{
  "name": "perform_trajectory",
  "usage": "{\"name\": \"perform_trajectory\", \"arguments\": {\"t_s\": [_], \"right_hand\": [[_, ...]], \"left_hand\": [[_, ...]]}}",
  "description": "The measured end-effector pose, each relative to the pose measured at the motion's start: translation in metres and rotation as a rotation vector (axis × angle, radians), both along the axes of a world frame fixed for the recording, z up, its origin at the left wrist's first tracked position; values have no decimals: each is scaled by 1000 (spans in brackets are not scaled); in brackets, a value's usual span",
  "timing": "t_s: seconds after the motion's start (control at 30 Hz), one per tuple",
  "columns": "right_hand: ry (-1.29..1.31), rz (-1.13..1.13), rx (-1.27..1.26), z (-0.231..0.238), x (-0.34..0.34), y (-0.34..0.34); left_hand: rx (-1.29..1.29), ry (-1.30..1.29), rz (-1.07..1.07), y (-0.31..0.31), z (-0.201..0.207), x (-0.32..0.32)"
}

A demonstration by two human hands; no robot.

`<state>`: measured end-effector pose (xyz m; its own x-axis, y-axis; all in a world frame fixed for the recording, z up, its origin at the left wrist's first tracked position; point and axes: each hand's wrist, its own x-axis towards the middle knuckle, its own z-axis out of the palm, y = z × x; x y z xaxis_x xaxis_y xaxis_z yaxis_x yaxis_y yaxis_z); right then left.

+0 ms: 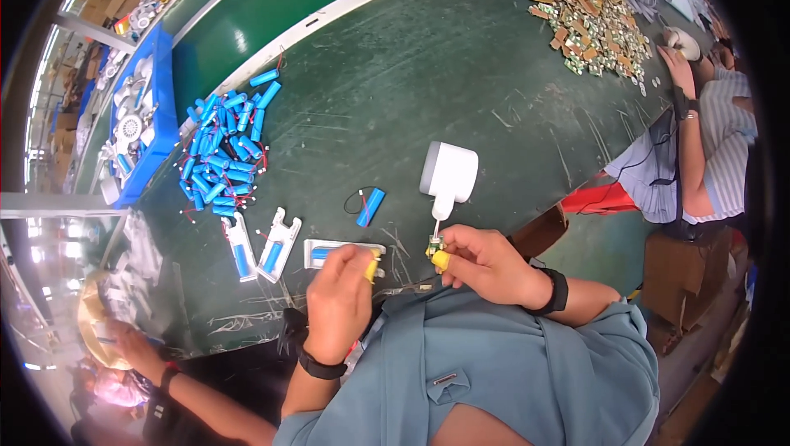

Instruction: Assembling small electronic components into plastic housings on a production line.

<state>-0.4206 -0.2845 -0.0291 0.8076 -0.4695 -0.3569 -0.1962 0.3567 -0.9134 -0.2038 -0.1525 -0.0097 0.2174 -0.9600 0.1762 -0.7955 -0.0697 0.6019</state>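
Note:
My right hand (494,269) pinches a small green circuit board (434,245) between thumb and fingers, with yellow covers on its fingertips. Just beyond, a white cup-shaped housing (457,173) with a grey end lies on the table, its narrow neck and a thin pale wire pointing to the board. My left hand (339,302) is closed in a pinch, also with yellow fingertip covers; whatever is between its fingers is hidden. Its fingers are over the right part of a white handle shell (309,255) holding a blue battery. A single blue battery (371,207) with a dark wire lies farther off.
Two more white handle shells (280,242) with batteries lie left, below a heap of blue batteries (222,146). A blue bin (169,100) of white parts stands far left. Circuit boards (588,26) are piled far right. Co-workers' hands show at left (136,351) and right (679,72).

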Motion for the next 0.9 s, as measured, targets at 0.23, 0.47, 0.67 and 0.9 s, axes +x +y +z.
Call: {"name": "perform_trajectory", "arguments": {"t_s": [0.23,0.47,0.67,0.9], "right_hand": [[11,26,-167,0,-1,2],[-23,18,-368,-2,0,4],[-12,-4,-398,0,2,3],[-20,-45,-548,-4,3,7]], "left_hand": [[22,308,-72,-17,-10,-25],[40,319,-135,-24,-7,-25],[44,277,-210,-28,-5,-23],[55,296,-276,-36,-5,-19]]}}
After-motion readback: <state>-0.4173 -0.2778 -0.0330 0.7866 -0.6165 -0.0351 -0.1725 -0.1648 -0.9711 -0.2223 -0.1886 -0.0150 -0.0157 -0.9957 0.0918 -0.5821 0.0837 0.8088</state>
